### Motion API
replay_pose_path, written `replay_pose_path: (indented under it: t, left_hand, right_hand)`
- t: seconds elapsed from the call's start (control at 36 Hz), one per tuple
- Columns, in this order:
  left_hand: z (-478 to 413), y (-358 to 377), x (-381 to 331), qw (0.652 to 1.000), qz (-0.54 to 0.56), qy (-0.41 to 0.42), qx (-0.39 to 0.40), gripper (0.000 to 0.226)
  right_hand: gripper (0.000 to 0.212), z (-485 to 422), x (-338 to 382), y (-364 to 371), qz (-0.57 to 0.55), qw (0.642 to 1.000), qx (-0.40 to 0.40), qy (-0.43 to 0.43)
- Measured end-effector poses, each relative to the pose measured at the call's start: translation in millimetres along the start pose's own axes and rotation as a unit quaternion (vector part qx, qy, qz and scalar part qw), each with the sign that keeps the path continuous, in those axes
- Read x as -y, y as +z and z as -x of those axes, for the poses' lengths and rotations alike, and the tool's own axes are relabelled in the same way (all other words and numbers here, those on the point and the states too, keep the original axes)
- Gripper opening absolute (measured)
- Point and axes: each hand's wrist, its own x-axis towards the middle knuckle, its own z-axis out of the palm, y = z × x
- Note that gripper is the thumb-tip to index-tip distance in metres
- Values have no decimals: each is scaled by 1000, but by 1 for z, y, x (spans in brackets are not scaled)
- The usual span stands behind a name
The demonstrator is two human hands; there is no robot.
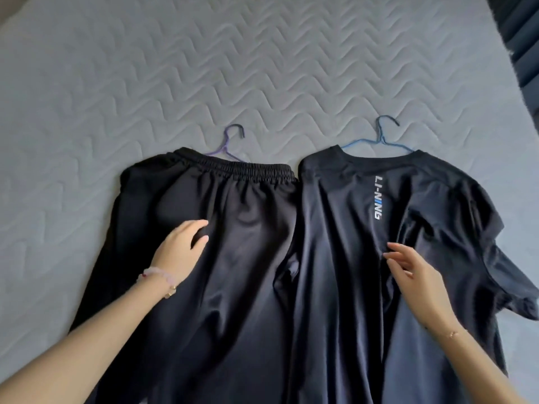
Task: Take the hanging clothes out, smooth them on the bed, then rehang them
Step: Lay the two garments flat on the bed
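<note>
Two dark garments lie side by side on the grey quilted bed (262, 68). On the left are black trousers (233, 258) with an elastic waistband, a purple hanger (230, 144) poking out above it. On the right is a dark T-shirt (350, 272) with white lettering down its back, on a blue hanger (382, 138). My left hand (183, 246) rests on the trousers below the waistband, fingers loosely bent. My right hand (414, 272) hovers at the middle of the T-shirt with fingers spread, fingertips at the fabric.
The quilted mattress stretches far beyond the garments and to the left. A dark slatted object (522, 39) stands at the upper right corner, beside the bed's edge. The T-shirt's right sleeve (507, 284) lies crumpled toward the right.
</note>
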Motion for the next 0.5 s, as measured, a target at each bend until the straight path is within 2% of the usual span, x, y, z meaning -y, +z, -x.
replay_pose_path:
  t: [0.11, 0.28, 0.39, 0.5]
  left_hand:
    - [73, -5, -10, 996, 70, -45, 31, 36]
    - [195, -34, -12, 958, 227, -173, 28, 20]
    - [266, -70, -12, 945, 259, -190, 52, 25]
    - [336, -97, -1, 925, 308, -221, 17, 27]
  right_hand:
    - [17, 65, 5, -2, -59, 997, 7, 43]
    - [20, 173, 31, -4, -120, 980, 104, 123]
    - [16, 233, 63, -9, -181, 962, 129, 158]
    - [13, 291, 83, 3, -172, 949, 191, 183]
